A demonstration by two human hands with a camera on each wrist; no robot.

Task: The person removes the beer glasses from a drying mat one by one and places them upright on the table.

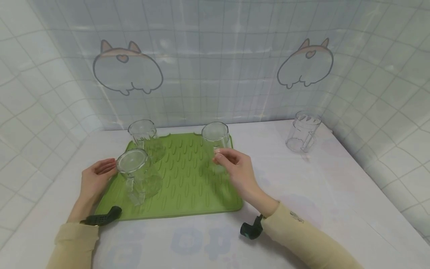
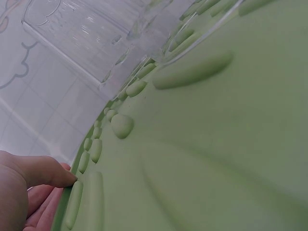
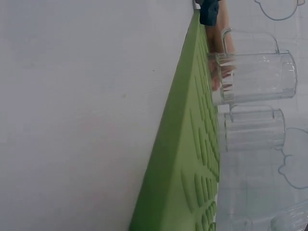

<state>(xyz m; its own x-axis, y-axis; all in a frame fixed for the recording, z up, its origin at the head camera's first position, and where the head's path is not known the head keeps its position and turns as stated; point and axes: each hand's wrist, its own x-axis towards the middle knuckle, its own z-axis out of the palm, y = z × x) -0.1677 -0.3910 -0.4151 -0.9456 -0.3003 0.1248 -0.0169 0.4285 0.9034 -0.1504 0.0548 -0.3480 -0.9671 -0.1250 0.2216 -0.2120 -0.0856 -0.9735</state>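
Observation:
On the left edge of a green ribbed drying mat, my left hand pinches the rim, its thumb on top. Close beside that hand is a clear glass mug, bottom up on the mat, handle toward me. Another clear glass mug stands behind it. My right hand has thumb and fingertips together at a third glass mug, near the mat's right side, apparently pinching its handle. The fingers hide the handle, and the right wrist view does not show this hand.
Farther right, another clear glass mug stands on the white tabletop near the back corner. A tile-patterned backdrop rises behind the table and along both sides. Dark wrist cameras are strapped to both wrists.

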